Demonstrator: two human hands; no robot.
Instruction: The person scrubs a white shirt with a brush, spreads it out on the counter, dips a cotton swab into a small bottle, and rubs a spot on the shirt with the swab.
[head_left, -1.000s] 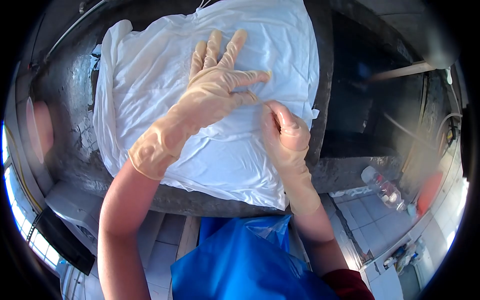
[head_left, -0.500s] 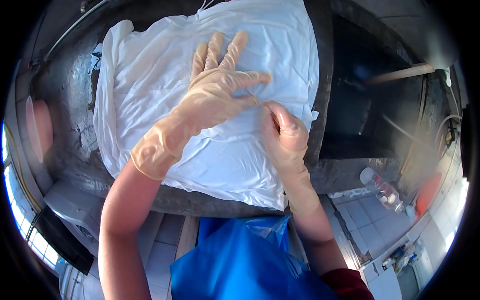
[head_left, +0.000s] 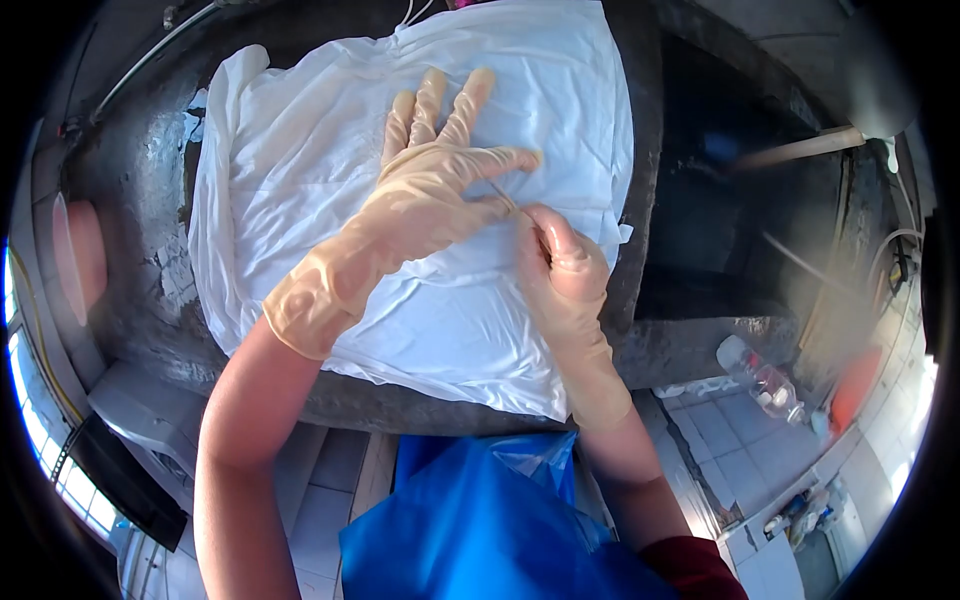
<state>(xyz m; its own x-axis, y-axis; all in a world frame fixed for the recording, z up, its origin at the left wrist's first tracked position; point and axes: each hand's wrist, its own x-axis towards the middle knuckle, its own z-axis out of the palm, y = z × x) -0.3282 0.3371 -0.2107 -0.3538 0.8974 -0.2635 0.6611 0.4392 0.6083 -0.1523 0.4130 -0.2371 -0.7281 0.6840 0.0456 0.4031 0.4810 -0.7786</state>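
A wrinkled white cloth lies spread over the dark slab in front of me. My left hand, in a cream rubber glove, rests on it with the fingers stretched and apart. Its thumb points right and meets my right hand, gloved the same way. The right hand's fingers are curled closed beside that thumb tip. A thin dark line shows near the left thumb; I cannot make out what it is, nor what the right fingers hold.
Right of the dark slab is a dark basin with a wooden handle over it. A clear plastic bottle is at the lower right. A pink basin stands at the left. A blue apron covers my front.
My right hand has shifted slightly left, still against the left thumb. The left hand stays spread in almost the same place.
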